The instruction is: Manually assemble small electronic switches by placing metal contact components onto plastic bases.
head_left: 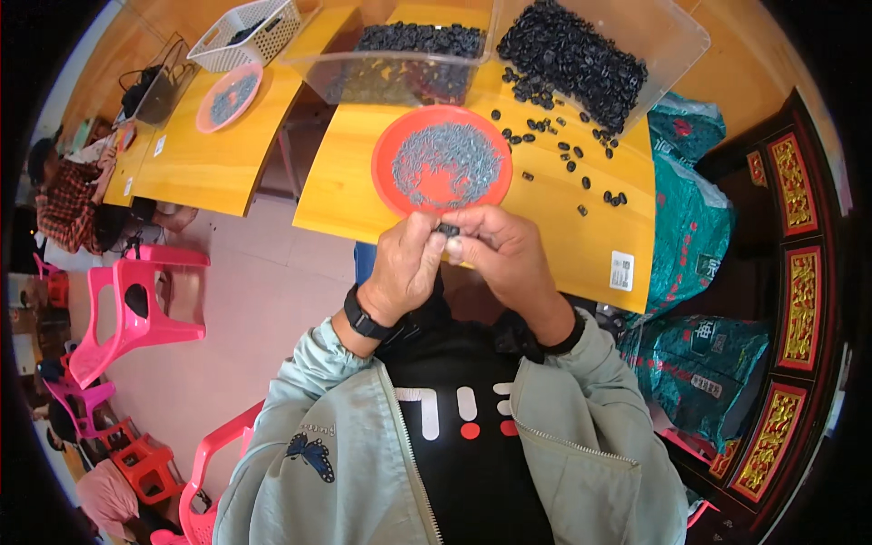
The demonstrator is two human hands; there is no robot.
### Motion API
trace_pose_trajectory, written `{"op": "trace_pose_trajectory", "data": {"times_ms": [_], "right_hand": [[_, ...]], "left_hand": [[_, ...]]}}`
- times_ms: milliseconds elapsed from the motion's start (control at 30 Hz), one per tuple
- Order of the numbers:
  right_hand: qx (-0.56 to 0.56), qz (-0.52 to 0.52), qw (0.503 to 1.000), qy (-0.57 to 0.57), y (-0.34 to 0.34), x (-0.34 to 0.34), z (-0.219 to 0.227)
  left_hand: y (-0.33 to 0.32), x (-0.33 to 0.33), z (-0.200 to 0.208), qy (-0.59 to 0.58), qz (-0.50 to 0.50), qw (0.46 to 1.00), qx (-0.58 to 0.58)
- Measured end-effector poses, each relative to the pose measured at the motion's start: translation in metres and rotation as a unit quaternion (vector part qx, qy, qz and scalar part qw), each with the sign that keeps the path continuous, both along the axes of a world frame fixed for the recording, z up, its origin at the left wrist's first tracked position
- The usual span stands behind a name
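Just over the table's near edge, my left hand (pixel 404 265) and my right hand (pixel 505 252) meet, both closed. Between their thumbs and fingertips they pinch a small black plastic part (pixel 448 230), mostly covered by the fingers. Right beyond the hands lies a red plate (pixel 385 165) holding a heap of small grey metal pieces that look like screws (pixel 447 150). Loose black parts (pixel 570 166), similar in look, are scattered on the table to the plate's right. Whether a screw is also in my fingers I cannot tell.
On the yellow table (pixel 336 195), a clear bin (pixel 400 68) and a tilted one (pixel 672 50) hold black parts. At left, another table bears a pink plate (pixel 204 118) and a white basket (pixel 213 54). Green sacks (pixel 686 227) stand right; pink stools (pixel 136 304) and a seated person (pixel 73 204) are left.
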State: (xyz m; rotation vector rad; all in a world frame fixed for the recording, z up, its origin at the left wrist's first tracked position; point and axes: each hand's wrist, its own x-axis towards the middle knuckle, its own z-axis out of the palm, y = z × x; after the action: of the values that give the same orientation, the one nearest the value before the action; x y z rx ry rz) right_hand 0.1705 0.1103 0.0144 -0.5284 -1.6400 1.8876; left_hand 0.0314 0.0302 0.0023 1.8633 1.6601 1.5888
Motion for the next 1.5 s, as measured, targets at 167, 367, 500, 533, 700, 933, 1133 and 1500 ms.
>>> {"op": "trace_pose_trajectory", "data": {"times_ms": [167,367,500,533,700,933,1133,1500], "right_hand": [[0.024,0.001,1.000,-0.013,-0.002,-0.001,0.008],[0.052,0.024,0.995,-0.076,0.017,-0.006,0.027],[0.265,-0.035,0.954,-0.134,0.084,-0.037,0.061],[0.278,-0.062,0.955,-0.084,0.105,-0.052,0.069],[0.371,-0.170,0.910,-0.070,0.182,-0.098,0.092],[0.369,-0.209,0.875,-0.235,0.228,-0.049,0.027],[0.358,-0.135,0.824,-0.418,0.206,-0.025,-0.023],[0.335,0.000,0.824,-0.458,0.184,0.007,-0.011]], "left_hand": [[-0.004,0.001,-0.003,-0.014,0.011,1.000,-0.019],[-0.003,-0.006,0.005,-0.058,-0.001,0.998,-0.031],[-0.003,-0.007,0.011,-0.092,0.010,0.995,-0.045],[-0.003,-0.008,0.012,-0.085,0.013,0.996,-0.038],[-0.003,-0.007,0.013,-0.067,0.016,0.997,-0.029],[-0.003,-0.013,0.005,-0.100,0.032,0.994,-0.037],[-0.002,-0.011,0.001,-0.097,0.023,0.993,-0.058],[-0.002,-0.016,-0.006,-0.122,0.024,0.988,-0.093]]}}
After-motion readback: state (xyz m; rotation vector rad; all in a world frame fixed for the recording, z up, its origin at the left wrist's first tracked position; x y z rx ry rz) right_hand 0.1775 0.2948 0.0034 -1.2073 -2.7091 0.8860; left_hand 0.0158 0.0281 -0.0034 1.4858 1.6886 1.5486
